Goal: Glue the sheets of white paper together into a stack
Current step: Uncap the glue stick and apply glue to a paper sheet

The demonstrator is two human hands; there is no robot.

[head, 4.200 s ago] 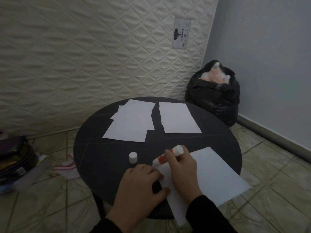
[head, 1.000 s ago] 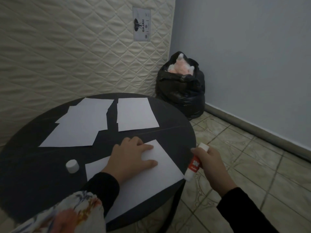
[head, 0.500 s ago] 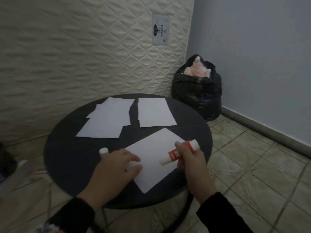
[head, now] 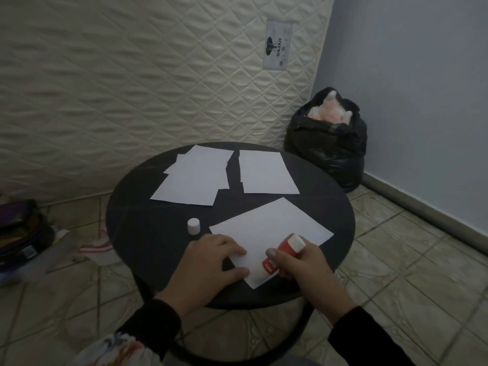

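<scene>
Round black table (head: 137,233) carries one white sheet (head: 272,228) by its near edge; the left hand (head: 211,262) presses flat on that sheet's near corner, and the right hand (head: 303,268) grips a glue stick (head: 282,253) over it.

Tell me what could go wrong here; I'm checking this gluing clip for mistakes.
The left hand pins only the near corner of the sheet, so it may swivel or crease as the right hand rubs the glue stick across. The cap lies off, so the stick could dry.
</scene>
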